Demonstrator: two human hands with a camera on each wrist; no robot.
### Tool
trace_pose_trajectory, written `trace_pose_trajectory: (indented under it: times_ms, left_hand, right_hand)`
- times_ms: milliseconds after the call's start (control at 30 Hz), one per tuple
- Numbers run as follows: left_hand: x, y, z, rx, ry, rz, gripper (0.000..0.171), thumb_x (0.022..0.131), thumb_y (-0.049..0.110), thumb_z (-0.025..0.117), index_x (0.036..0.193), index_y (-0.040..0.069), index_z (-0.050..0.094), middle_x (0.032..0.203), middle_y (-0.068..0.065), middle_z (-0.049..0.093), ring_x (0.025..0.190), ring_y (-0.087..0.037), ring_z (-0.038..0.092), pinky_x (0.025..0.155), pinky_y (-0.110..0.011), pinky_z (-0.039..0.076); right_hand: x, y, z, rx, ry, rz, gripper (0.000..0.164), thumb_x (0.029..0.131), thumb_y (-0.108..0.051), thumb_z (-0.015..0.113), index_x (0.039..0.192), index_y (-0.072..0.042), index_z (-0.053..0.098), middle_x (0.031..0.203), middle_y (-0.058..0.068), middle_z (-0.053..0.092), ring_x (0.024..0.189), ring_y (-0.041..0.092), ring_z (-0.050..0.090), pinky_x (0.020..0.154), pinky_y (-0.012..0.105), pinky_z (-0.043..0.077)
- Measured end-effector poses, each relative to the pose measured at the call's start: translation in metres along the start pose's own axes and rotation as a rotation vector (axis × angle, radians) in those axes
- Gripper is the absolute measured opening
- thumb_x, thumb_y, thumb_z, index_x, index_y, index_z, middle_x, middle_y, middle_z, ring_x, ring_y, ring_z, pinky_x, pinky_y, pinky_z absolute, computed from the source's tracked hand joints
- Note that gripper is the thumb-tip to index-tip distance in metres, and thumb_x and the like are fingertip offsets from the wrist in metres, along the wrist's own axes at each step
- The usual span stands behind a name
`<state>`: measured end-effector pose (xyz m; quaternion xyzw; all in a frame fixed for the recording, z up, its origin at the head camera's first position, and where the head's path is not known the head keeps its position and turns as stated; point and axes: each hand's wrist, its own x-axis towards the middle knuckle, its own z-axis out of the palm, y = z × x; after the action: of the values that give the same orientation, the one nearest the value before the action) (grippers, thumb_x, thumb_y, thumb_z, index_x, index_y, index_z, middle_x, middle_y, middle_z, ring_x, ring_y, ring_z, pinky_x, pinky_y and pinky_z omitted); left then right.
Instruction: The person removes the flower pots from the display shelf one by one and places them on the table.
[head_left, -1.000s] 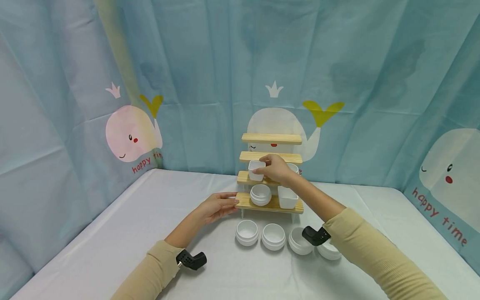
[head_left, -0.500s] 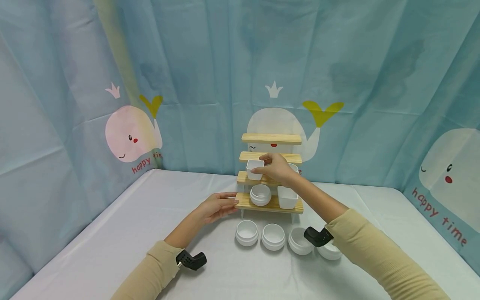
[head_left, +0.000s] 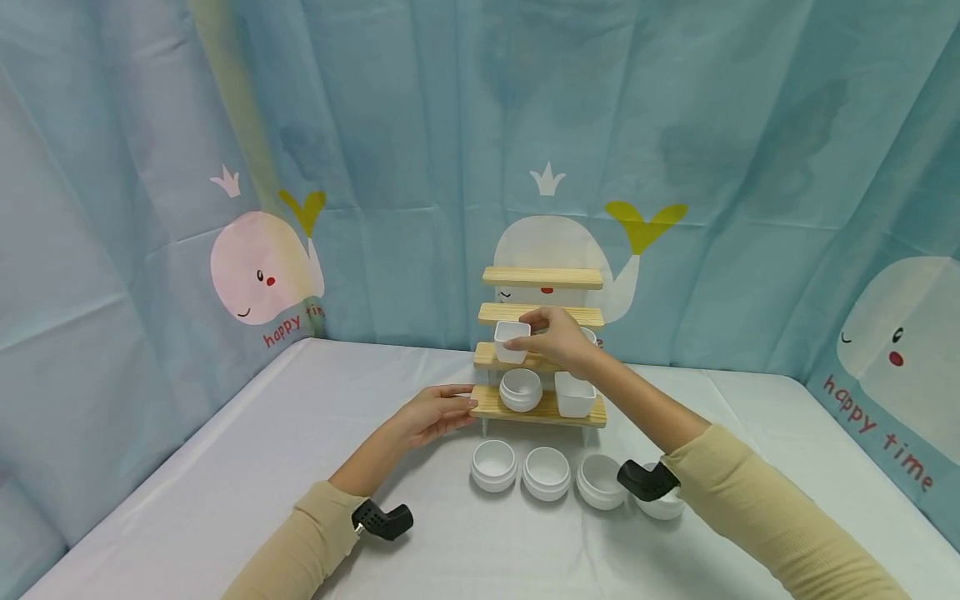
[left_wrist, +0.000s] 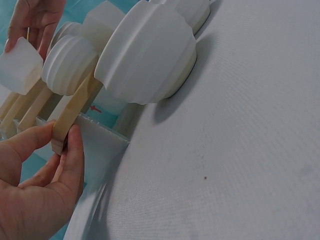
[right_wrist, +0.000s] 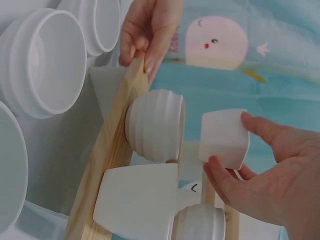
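Note:
In the head view, a tiered wooden shelf stand (head_left: pixel 549 410) holds white cups and bowls. My left hand (head_left: pixel 431 417) pinches the left end of its lowest board (left_wrist: pixel 75 107) between thumb and fingers. A square white cup (head_left: pixel 505 352) is at the left of the second board, and my right hand (head_left: pixel 561 340) grips its sides with thumb and fingers (right_wrist: pixel 262 127). Whether its base touches the board cannot be told. Below it, a ribbed round bowl (head_left: pixel 521 390) and a squarish white cup (head_left: pixel 576 397) sit on the lowest board. Another round bowl (right_wrist: pixel 200 222) is partly behind my right hand.
Several round white bowls (head_left: pixel 547 475) stand in a row on the white cloth before the stand; the rightmost (head_left: pixel 662 507) is partly hidden by my right wrist camera (head_left: pixel 647 481). The two upper boards (head_left: pixel 542 277) hold nothing. A blue curtain (head_left: pixel 420 125) hangs behind.
The square cup shifts slightly left, then slightly right and down, in my right hand. My right forearm moves a little to the right. The left hand stays put.

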<state>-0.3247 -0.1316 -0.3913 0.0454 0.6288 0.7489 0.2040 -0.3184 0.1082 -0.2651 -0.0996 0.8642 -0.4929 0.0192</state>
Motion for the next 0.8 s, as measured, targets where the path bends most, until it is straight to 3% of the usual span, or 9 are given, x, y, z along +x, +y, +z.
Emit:
trace_pose_trajectory:
  times_ms: [567, 800]
  left_hand:
    - [-0.002, 0.000, 0.001, 0.007, -0.003, 0.003, 0.055, 0.107, -0.003, 0.056, 0.157, -0.012, 0.035, 0.124, -0.019, 0.063, 0.095, -0.013, 0.071, 0.091, -0.023, 0.064]
    - [-0.001, 0.000, 0.001, 0.007, 0.004, -0.003, 0.054, 0.107, -0.003, 0.055, 0.156, -0.013, 0.037, 0.127, -0.021, 0.062, 0.095, -0.013, 0.071, 0.090, -0.023, 0.064]
  right_hand:
    - [-0.019, -0.002, -0.001, 0.020, -0.042, -0.031, 0.061, 0.092, -0.018, 0.085, 0.144, 0.002, 0.059, 0.136, 0.020, 0.059, 0.118, 0.029, 0.057, 0.092, 0.032, 0.058]
    - [-0.029, -0.002, 0.002, 0.043, -0.053, -0.047, 0.058, 0.091, -0.017, 0.085, 0.141, 0.001, 0.061, 0.136, 0.019, 0.057, 0.122, 0.032, 0.057, 0.095, 0.034, 0.060]
